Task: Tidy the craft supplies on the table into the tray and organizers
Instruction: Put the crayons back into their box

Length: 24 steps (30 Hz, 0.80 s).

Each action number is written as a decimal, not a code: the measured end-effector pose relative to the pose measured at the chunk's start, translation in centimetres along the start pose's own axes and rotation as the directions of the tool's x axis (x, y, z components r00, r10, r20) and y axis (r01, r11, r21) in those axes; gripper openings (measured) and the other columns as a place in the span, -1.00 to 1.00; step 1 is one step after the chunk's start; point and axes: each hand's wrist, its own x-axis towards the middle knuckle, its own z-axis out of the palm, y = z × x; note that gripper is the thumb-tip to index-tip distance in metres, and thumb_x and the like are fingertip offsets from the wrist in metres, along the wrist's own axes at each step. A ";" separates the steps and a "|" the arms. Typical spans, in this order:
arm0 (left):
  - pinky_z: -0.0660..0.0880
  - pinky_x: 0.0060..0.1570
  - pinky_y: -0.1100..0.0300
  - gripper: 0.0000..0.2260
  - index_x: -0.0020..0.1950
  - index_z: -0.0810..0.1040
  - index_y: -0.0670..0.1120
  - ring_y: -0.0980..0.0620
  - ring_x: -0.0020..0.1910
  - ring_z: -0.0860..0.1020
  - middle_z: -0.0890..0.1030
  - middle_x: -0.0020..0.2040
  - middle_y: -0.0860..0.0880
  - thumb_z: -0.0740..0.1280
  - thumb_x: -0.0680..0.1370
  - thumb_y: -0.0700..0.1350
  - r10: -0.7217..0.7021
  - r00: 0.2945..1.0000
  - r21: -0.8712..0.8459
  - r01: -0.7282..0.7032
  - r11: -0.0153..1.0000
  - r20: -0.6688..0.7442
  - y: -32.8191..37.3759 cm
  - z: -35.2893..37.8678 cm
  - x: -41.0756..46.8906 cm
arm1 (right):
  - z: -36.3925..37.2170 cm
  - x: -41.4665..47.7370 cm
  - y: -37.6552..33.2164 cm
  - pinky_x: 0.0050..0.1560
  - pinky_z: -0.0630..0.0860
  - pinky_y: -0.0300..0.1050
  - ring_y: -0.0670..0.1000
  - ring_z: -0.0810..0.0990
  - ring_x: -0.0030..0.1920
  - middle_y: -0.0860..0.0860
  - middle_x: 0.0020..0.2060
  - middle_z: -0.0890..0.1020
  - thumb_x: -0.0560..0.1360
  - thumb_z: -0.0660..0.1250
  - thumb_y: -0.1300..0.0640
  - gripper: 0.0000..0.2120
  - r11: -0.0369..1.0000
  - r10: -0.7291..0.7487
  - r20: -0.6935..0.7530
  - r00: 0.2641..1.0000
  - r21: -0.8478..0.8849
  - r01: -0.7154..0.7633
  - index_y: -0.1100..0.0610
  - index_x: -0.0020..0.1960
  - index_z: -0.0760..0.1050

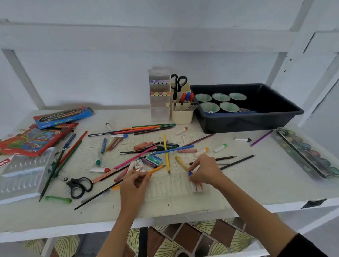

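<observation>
Supplies (164,147) lie scattered across the table (260,172), well apart from the tray (279,112) far right and the organizers (160,100) just left of it. Left hand (135,182) pinches an orange pencil (156,169) by its near end; right hand (206,172) has fingers curled round white markers (197,187), one blue-capped. I'd bundle like with like, tips aligned, grip mid-shaft, then carry each bunch over in one trip.

Left hand (134,183): bare, forearm uncovered.
Right hand (206,173): bare; black sleeve (305,255) covers the arm at near right.
</observation>
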 end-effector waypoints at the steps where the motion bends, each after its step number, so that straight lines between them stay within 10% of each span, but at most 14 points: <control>1: 0.44 -0.24 0.45 -0.94 -0.08 0.64 -0.13 0.13 -0.24 0.50 0.54 -0.18 0.01 0.42 0.46 -0.23 -0.001 1.000 0.006 0.001 1.000 -0.004 -0.1 0.0 0.0 | 0.1 -0.1 0.1 -0.19 0.61 -0.20 0.00 0.61 -0.27 0.11 -0.10 0.61 0.36 0.48 0.29 -0.78 1.000 -0.020 -0.018 1.000 -0.018 0.020 0.22 0.00 0.61; 16: 0.45 -0.23 0.42 -0.92 -0.07 0.65 -0.20 0.09 -0.25 0.51 0.54 -0.19 0.01 0.43 0.46 -0.23 -0.009 1.000 0.028 0.009 1.000 -0.019 -0.5 0.1 0.0 | 1.1 -0.2 1.8 -0.14 0.56 -0.15 -0.05 0.55 -0.26 0.06 -0.15 0.62 0.37 0.50 0.19 -0.91 0.988 -0.151 -0.121 0.981 -0.056 0.145 0.14 -0.14 0.64; 24: 0.42 -0.18 0.49 -0.93 -0.07 0.65 -0.13 0.20 -0.20 0.50 0.55 -0.17 0.06 0.41 0.48 -0.24 -0.032 0.998 -0.021 0.031 0.999 -0.061 0.4 -0.3 -0.2 | -3.3 6.6 2.2 -0.01 0.55 -0.16 0.04 0.62 -0.04 0.14 -0.02 0.65 0.48 0.37 0.23 -0.86 0.994 0.055 -0.366 0.929 0.109 -0.016 0.27 0.01 0.61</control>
